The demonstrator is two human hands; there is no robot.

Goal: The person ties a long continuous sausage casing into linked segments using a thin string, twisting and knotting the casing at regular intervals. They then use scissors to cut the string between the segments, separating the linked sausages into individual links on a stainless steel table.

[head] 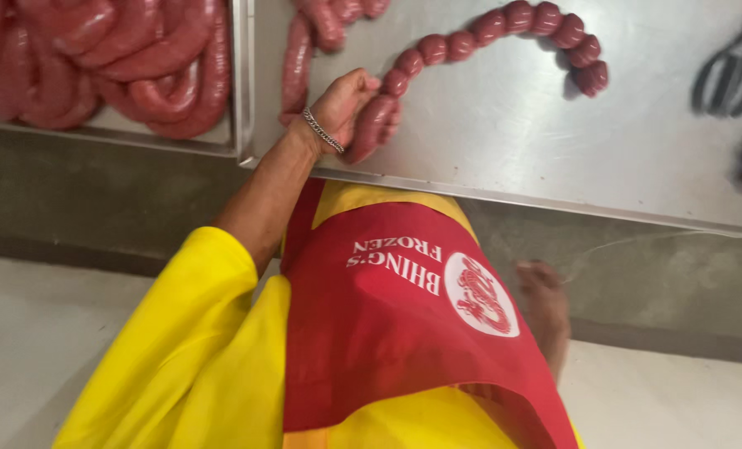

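The left hand (347, 106), with a silver bracelet (322, 131) on its wrist, is closed around one end of a chain of red sausage links (504, 29) that curves over the steel table (504, 133), beside scissors (732, 71) and a tray of uncut sausage (105, 58).

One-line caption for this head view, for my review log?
Left hand grips a sausage chain on a steel table; tray of sausages left, scissors right.
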